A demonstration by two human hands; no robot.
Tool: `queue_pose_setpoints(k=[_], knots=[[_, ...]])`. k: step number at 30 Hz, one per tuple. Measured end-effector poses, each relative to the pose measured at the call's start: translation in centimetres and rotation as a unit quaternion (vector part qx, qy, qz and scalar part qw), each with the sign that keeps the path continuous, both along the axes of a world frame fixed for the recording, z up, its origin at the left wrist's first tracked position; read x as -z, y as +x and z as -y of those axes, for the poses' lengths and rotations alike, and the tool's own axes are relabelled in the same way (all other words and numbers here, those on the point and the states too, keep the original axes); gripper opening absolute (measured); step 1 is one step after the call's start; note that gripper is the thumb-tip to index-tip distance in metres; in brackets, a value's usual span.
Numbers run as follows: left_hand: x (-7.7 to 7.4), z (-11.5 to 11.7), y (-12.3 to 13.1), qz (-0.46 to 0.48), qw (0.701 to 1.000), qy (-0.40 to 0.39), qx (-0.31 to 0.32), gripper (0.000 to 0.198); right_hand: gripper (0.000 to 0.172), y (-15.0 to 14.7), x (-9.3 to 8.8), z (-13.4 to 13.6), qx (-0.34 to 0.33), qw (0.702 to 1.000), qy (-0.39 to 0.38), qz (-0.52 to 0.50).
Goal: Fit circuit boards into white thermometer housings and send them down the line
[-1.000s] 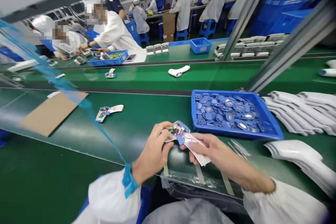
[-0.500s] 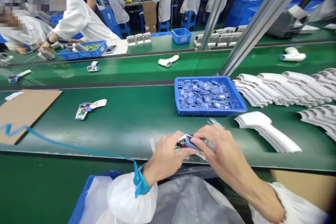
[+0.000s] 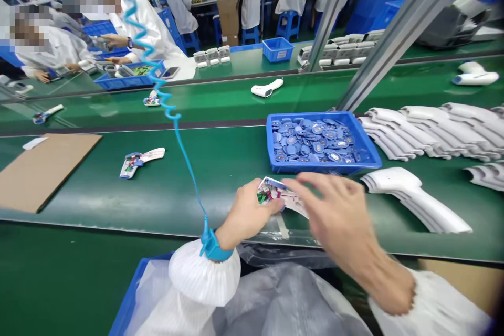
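Note:
My left hand grips an opened gun-shaped thermometer, thumb on the near side and fingers behind. Its white half-shell shows a green circuit board, red and dark wires and a blue part along the top edge. My right hand is over its handle end, fingers apart and slightly blurred; whether a fingertip touches the shell I cannot tell. Just beyond the hands is a blue tray full of small blue oval parts. A stack of white half-shells lies right of my right hand.
A blue coiled cord runs up from my left wristband. Another opened thermometer and a cardboard sheet lie left. More white shells are stacked right. A metal post slants behind the tray. Co-workers sit across the belt.
My right hand has let go of the thermometer and its fingers have spread. The thermometer has moved slightly up, its inside now more exposed. The blue cord has swung upright.

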State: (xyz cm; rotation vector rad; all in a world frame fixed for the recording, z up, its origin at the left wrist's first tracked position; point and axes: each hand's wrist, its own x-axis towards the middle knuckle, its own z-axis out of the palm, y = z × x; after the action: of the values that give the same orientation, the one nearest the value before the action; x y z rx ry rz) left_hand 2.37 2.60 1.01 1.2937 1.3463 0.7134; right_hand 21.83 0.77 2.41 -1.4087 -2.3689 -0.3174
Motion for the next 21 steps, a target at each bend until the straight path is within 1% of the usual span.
queue_pose_setpoints(k=[1, 2, 4, 7, 9, 10, 11, 12, 13, 14, 15, 16, 17, 18, 19, 20, 21], knots=[[-0.1, 0.0, 0.2, 0.005, 1.000, 0.009, 0.002, 0.014, 0.039, -1.3, -0.5, -0.1, -0.042, 0.999, -0.004, 0.001], [-0.1, 0.0, 0.3, 0.021, 1.000, 0.010, 0.002, 0.013, 0.041, -2.4, -0.8, -0.2, -0.071, 0.997, -0.005, 0.005], [-0.2, 0.0, 0.6, 0.074, 0.997, -0.016, -0.008, 0.012, 0.042, -3.5, -0.5, -0.3, -0.094, 0.995, 0.002, 0.013], [-0.2, 0.1, 0.8, 0.160, 0.984, -0.076, -0.016, 0.016, 0.040, -3.1, 0.6, 0.0, -0.089, 0.996, 0.015, -0.007], [0.0, 0.2, 0.9, 0.183, 0.979, -0.090, -0.006, 0.020, 0.033, -1.5, 0.9, 0.3, -0.072, 0.997, 0.001, -0.043], [0.1, 0.3, 0.8, 0.183, 0.979, -0.093, -0.002, 0.022, 0.029, -0.2, 0.9, 0.4, -0.049, 0.997, -0.005, -0.060], [0.3, 0.4, 0.7, 0.180, 0.979, -0.095, 0.001, 0.025, 0.025, 1.5, 1.0, 0.5, -0.006, 0.997, -0.005, -0.071], [0.4, 0.4, 0.5, 0.176, 0.980, -0.098, 0.003, 0.029, 0.021, 3.7, 1.2, 0.5, 0.059, 0.996, 0.003, -0.069], [0.5, 0.4, 0.3, 0.174, 0.980, -0.101, 0.005, 0.033, 0.021, 6.2, 1.5, 0.5, 0.137, 0.988, 0.023, -0.061], [0.5, 0.4, 0.1, 0.177, 0.978, -0.106, 0.009, 0.036, 0.026, 9.0, 2.1, 0.5, 0.243, 0.969, 0.041, -0.022], [0.6, 0.4, -0.2, 0.186, 0.976, -0.113, 0.017, 0.037, 0.036, 12.0, 2.9, 0.4, 0.337, 0.940, 0.044, 0.020], [0.7, 0.4, -0.4, 0.198, 0.973, -0.119, 0.027, 0.038, 0.043, 14.9, 3.8, 0.4, 0.406, 0.912, 0.033, 0.045], [0.7, 0.4, -0.5, 0.209, 0.969, -0.124, 0.039, 0.039, 0.044, 17.6, 4.7, 0.3, 0.437, 0.898, 0.004, 0.052], [0.8, 0.4, -0.7, 0.219, 0.966, -0.125, 0.052, 0.040, 0.044, 19.8, 5.6, 0.3, 0.416, 0.907, -0.047, 0.047], [0.9, 0.4, -0.8, 0.227, 0.964, -0.122, 0.063, 0.039, 0.045, 21.5, 6.3, 0.3, 0.389, 0.918, -0.068, 0.038], [1.0, 0.5, -0.9, 0.234, 0.963, -0.118, 0.070, 0.039, 0.045, 22.6, 6.6, 0.4, 0.349, 0.934, -0.067, 0.025], [1.1, 0.5, -0.9, 0.241, 0.961, -0.115, 0.074, 0.039, 0.045, 23.1, 6.6, 0.5, 0.308, 0.950, -0.045, 0.012]])
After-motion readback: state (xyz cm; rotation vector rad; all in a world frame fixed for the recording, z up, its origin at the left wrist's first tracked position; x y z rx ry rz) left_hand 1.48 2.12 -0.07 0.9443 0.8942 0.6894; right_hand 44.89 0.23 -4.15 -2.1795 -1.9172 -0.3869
